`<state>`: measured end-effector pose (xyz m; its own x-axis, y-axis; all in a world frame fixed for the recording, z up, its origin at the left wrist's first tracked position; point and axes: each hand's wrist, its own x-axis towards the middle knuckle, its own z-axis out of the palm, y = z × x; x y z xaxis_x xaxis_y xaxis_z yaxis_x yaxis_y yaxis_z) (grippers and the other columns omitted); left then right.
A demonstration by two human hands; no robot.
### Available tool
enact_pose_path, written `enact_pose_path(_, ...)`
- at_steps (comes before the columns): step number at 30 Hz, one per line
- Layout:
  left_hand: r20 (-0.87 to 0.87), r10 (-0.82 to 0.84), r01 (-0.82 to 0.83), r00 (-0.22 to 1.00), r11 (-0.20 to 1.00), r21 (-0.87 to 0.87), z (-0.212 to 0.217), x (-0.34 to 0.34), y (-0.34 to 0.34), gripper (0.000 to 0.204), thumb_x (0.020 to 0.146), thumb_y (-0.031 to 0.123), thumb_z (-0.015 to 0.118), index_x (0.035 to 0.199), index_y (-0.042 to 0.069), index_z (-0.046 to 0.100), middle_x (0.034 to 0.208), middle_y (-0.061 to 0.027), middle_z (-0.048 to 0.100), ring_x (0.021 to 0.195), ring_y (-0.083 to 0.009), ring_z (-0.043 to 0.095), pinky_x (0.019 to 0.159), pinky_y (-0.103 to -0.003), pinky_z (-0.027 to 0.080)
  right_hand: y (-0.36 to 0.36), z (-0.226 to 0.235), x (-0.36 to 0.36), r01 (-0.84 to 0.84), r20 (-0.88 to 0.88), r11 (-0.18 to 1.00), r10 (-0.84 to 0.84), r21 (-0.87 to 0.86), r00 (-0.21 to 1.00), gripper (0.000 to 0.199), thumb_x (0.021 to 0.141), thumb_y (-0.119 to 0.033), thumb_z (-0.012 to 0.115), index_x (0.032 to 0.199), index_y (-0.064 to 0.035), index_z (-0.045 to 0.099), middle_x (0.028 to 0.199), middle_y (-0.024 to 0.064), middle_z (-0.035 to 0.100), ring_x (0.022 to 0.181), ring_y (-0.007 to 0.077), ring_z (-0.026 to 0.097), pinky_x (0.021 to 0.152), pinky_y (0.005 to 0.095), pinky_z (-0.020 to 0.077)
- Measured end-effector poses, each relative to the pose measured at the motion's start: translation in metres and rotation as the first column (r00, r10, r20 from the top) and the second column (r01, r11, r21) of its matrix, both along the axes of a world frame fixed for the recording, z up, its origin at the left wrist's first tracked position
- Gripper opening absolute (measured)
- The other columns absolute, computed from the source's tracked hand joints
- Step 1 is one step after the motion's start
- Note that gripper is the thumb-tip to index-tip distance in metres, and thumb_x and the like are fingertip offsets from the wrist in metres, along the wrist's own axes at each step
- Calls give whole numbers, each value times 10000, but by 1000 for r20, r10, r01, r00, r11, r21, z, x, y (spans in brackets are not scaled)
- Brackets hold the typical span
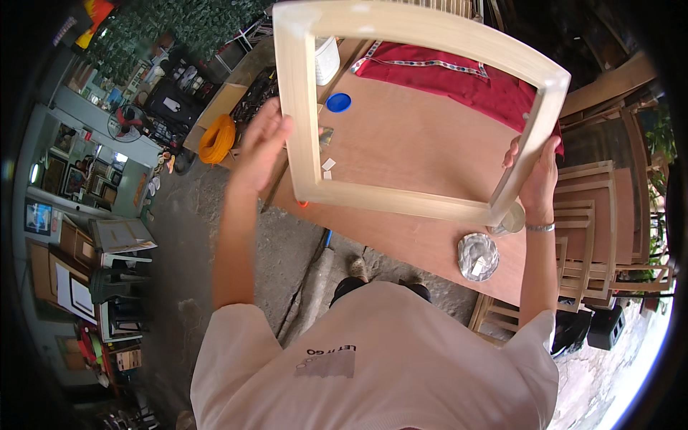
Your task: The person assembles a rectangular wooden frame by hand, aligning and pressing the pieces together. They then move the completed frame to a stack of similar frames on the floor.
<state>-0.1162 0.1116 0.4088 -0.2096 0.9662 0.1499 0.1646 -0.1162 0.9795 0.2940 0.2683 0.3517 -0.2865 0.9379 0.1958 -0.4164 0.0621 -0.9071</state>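
Note:
A pale, bare wooden picture frame (297, 107) is held up, tilted, above a plywood table (408, 136). My right hand (537, 175) grips its right bar, with fingertips curling round into the opening. At the left bar, my left hand (264, 147) is slightly blurred, its fingers stretched out beside or lightly against the outer edge; contact is hard to tell. A metal can (510, 221) stands partly hidden behind the frame's lower right corner. Near it, on the table, lies a round, silvery, crumpled-looking dish (478, 258) with a small pale piece on it.
A red cloth (444, 79) with patterned trim covers the table's far side. A blue lid (339, 102), a white container (327, 61) and small white pieces lie leftward. An orange coil (216, 139) sits beyond the left edge. Wooden frames (588, 236) are stacked at right.

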Motion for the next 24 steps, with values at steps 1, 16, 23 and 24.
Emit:
enact_pose_path(1, 59, 47, -51, 997, 997, 57, -17, 8, -3, 594, 1010, 448, 515, 1397, 14, 393, 1211, -153, 607, 1014, -274, 674, 860, -394, 552, 8, 3, -1, -37, 34, 999, 37, 5, 999, 675, 1038, -599, 165, 1164, -30, 506, 798, 79, 586, 663, 186, 579, 643, 335, 500)
enact_pose_path(16, 466, 116, -384, 877, 752, 536, -15, 86, 10, 496, 1012, 476, 500, 1298, 74, 452, 982, -148, 615, 713, -266, 623, 660, -438, 541, -133, -13, -61, 49, 323, 611, -483, 790, 814, 454, 946, -245, 595, 1320, 2, 523, 1201, 196, 556, 987, 288, 562, 848, 416, 471)
enact_pose_path(23, 498, 276, -542, 822, 645, 539, 27, 135, 9, 476, 1042, 439, 453, 1309, 46, 423, 947, -191, 656, 632, -248, 655, 591, -363, 566, -145, -13, -132, 79, 296, 588, -513, 805, 806, 546, 895, -424, 670, 1263, -27, 603, 1251, 216, 539, 1048, 314, 524, 861, 415, 441)
enact_pose_path(24, 517, 310, -576, 798, 645, 503, 30, 142, 7, 475, 1048, 436, 439, 1325, 51, 417, 950, -189, 657, 634, -245, 656, 586, -357, 560, -142, -11, -132, 69, 299, 574, -521, 816, 799, 548, 896, -436, 665, 1270, -39, 605, 1255, 209, 539, 1053, 310, 522, 863, 409, 438)
